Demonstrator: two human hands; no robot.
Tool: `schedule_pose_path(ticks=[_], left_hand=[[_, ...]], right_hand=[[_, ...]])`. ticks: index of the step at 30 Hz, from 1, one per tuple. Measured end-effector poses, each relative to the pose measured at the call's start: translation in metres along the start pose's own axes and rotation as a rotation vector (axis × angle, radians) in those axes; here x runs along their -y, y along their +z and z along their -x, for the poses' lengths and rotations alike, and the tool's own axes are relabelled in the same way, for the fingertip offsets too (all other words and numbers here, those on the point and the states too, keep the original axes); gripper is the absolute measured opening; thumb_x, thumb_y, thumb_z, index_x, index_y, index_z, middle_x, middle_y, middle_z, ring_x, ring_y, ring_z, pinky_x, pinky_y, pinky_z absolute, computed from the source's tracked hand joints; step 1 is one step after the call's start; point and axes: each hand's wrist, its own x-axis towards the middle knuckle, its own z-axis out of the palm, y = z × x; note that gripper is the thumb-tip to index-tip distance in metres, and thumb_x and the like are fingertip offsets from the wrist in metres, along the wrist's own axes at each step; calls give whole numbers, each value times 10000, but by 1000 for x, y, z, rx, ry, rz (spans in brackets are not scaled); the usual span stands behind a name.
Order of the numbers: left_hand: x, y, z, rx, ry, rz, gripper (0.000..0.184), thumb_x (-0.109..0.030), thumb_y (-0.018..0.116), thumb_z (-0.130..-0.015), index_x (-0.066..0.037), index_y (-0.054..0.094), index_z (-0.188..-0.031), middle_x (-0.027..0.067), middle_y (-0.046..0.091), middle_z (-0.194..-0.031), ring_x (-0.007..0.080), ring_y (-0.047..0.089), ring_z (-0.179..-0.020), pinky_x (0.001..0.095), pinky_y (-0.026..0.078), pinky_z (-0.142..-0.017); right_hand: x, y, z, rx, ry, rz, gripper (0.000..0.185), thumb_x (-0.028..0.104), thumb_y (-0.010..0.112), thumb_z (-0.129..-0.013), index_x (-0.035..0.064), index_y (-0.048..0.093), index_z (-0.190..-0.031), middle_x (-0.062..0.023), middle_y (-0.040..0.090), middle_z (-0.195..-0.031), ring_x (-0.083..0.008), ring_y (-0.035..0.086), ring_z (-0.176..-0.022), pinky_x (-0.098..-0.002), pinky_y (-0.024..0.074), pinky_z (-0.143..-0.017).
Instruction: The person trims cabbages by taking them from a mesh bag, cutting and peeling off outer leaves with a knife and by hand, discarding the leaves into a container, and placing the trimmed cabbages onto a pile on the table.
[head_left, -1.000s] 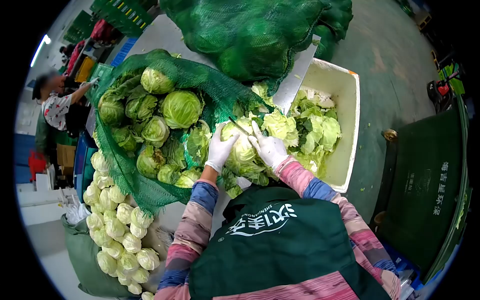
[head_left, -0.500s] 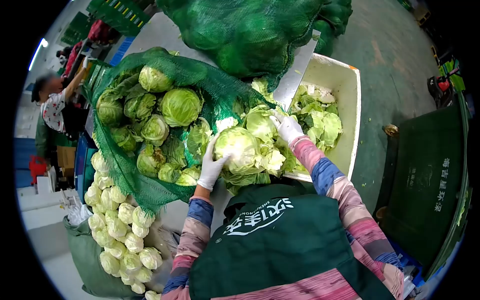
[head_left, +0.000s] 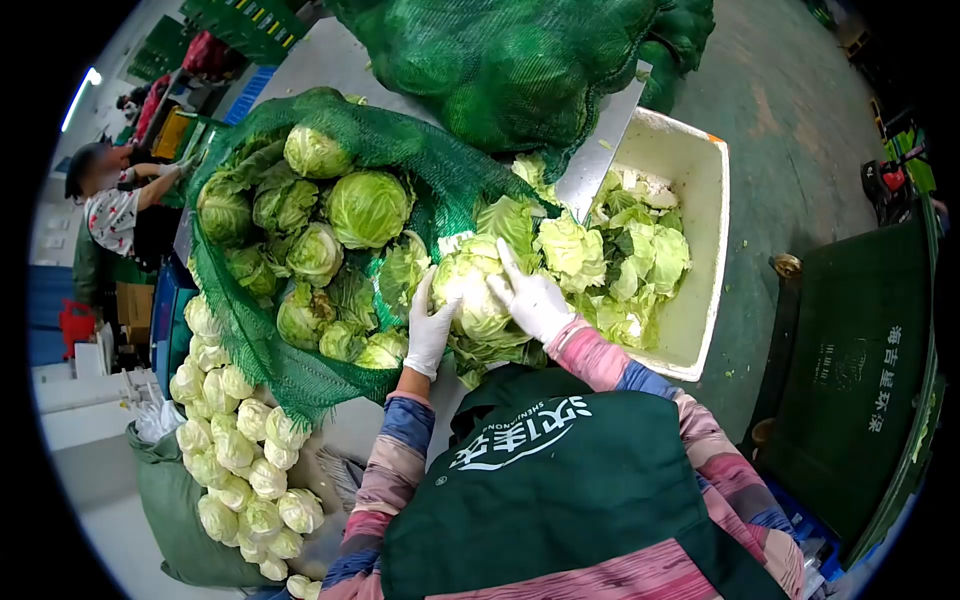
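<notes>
A pale green cabbage (head_left: 473,285) sits on loose outer leaves in front of my apron. My left hand (head_left: 430,328), in a white glove, cups its left side with the thumb on top. Against its right side rests my right hand (head_left: 534,302), also gloved, with fingers stretched and spread; no knife can be made out in it. Peeled leaves (head_left: 570,252) lie just right of the cabbage. An open green mesh bag (head_left: 420,150) at the left holds several cabbages (head_left: 368,209).
A white box (head_left: 708,250) with leaves stands at the right, beside the metal table (head_left: 602,160). Full mesh bags (head_left: 500,70) lie at the back. Several small pale cabbages (head_left: 235,450) are piled lower left. Another person (head_left: 112,215) works at far left; a green bin (head_left: 850,350) stands right.
My right hand has gone from the leaves by the box back to the cabbage. The knife seen a second ago no longer shows. The other person's raised arm has come down.
</notes>
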Motion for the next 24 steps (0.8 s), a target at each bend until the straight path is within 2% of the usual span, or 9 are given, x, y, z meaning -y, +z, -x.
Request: schedule_pose_path(ticks=[1, 3, 5, 7, 10, 16, 21, 23, 24], left_hand=[[-10, -3, 6, 32, -56, 101, 608, -76, 664, -846, -19, 405, -1393, 119, 492, -1347, 178, 509, -1184, 289, 415, -985], [-15, -6, 9, 69, -106, 199, 606, -61, 655, -854, -22, 396, -1400, 110, 495, -1343, 167, 521, -1165, 281, 430, -967], [-11, -11, 9, 76, -59, 221, 614, -40, 644, -863, -26, 376, -1416, 97, 499, -1333, 148, 543, -1121, 264, 456, -925], [-8, -10, 12, 61, -59, 247, 623, -45, 644, -865, -25, 366, -1422, 97, 516, -1309, 141, 558, -1086, 257, 465, -901], [-11, -4, 9, 47, -75, 209, 624, -38, 637, -867, -24, 360, -1426, 100, 535, -1280, 130, 570, -1049, 248, 470, -880], [-12, -12, 11, 90, -94, 154, 615, -30, 629, -864, -19, 367, -1421, 100, 524, -1299, 130, 553, -1083, 249, 458, -905], [-1, -17, 14, 56, -70, 179, 616, -25, 621, -867, -10, 358, -1424, 87, 441, -1406, 155, 462, -1230, 284, 387, -1015], [-3, -11, 15, 23, -57, 238, 606, -77, 648, -861, 0, 385, -1401, 114, 471, -1375, 188, 484, -1211, 298, 389, -1015], [-1, -7, 22, -133, -122, 110, 619, -117, 669, -853, 8, 389, -1391, 141, 486, -1349, 212, 498, -1192, 303, 392, -1011]], right_hand=[[-15, -1, -9, -59, -28, -164, 606, 463, 391, -979, 151, 266, -1483, -204, 645, -712, -348, 621, -608, -444, 490, -586], [3, -41, -14, 217, 332, -161, 605, 504, 306, -987, 134, 309, -1467, -176, 672, -788, -330, 654, -719, -419, 512, -651], [-46, -19, -25, 30, 129, 47, 621, 510, 307, -984, 127, 297, -1473, -148, 682, -789, -323, 671, -751, -384, 526, -687], [24, -41, -4, 76, 112, 25, 783, 610, 458, -881, 111, 307, -1466, -211, 647, -1008, -358, 654, -873, -421, 524, -758], [28, -16, -7, -89, 25, 133, 790, 647, 505, -831, 72, 455, -1370, -173, 664, -1027, -350, 652, -869, -434, 517, -768], [11, -8, -45, -11, 104, 16, 432, 440, 595, -855, 40, 636, -1013, -193, 673, -894, -357, 657, -796, -426, 527, -725], [-37, 15, -38, 158, 203, 81, 294, 256, 637, -864, 8, 628, -1021, -195, 670, -879, -316, 659, -772, -410, 524, -752], [-32, 14, -38, 24, 188, -176, 429, 389, 587, -886, 40, 601, -1136, -190, 661, -954, -364, 642, -863, -417, 507, -772], [-13, 10, -35, -250, -30, -234, 523, 460, 559, -890, 80, 557, -1250, -207, 644, -1007, -370, 627, -888, -435, 497, -774]])
